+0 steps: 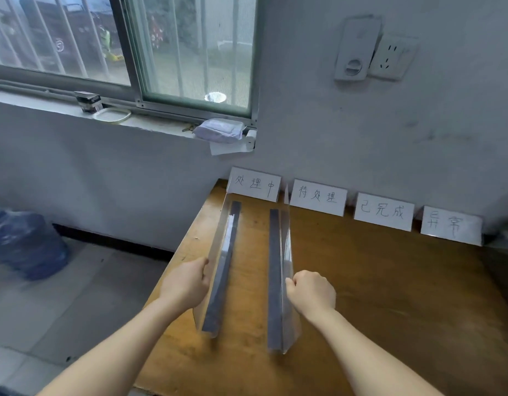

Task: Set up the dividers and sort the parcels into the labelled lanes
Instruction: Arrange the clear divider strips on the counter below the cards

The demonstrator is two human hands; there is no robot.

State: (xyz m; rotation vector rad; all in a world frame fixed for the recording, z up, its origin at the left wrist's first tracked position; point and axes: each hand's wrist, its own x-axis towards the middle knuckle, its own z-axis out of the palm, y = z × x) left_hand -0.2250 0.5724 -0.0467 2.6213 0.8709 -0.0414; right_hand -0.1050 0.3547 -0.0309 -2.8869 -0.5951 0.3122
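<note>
Two dividers stand on the wooden table (375,295), each a long sheet of clear, glossy plastic set on its long edge with one dark grey strip running along its foot; the table's grain shows straight through the sheets. The left divider (227,252) lies close to the table's left edge and its top leans outward to the left, while the right divider (275,267) stands just beside it, more nearly upright, the two running side by side from the near part of the table toward the wall and forming one narrow lane between them. The left hand (187,281) grasps the upper edge of the left divider, fingers curled over it near its near end; the right hand (312,292) is clenched round the upper edge of the right divider at about the same place. Four white label cards with handwritten characters lean in a row against the wall at the table's far edge: the first label (255,184) stands at the head of the lane between the dividers, and the second label (318,197), third label (383,211) and fourth label (450,225) follow to the right. One blue water jug (24,244) sits on the floor at the left, and one pale wrapped bundle (220,130) rests on the window sill
</note>
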